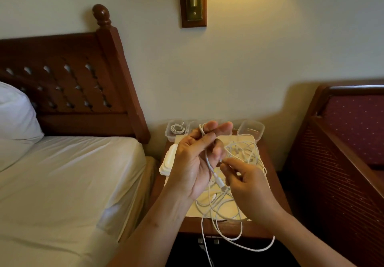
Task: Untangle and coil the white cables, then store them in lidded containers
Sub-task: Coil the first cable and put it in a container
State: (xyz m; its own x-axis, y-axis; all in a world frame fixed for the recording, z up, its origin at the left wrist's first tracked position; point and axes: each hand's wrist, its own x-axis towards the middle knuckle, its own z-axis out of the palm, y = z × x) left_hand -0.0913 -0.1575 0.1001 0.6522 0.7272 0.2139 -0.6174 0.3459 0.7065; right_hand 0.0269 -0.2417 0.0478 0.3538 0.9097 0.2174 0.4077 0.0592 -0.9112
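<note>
Left hand (194, 160) gripping a white cable (209, 165) looped over its fingers, right hand (248, 185) pinching it, tangle (223, 204) on the worktop (256, 228)

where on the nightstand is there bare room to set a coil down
Bare: front-right strip of the dark wooden nightstand, between cream mat and edge; the clear plastic container at back right looks empty. Crowded: mat's middle, under tangled white cables.

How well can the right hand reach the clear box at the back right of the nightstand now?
Probably yes. The box stands open beyond the loose cables, and nothing covers it. But the right hand pinches one of them, so it must let go first.
</note>
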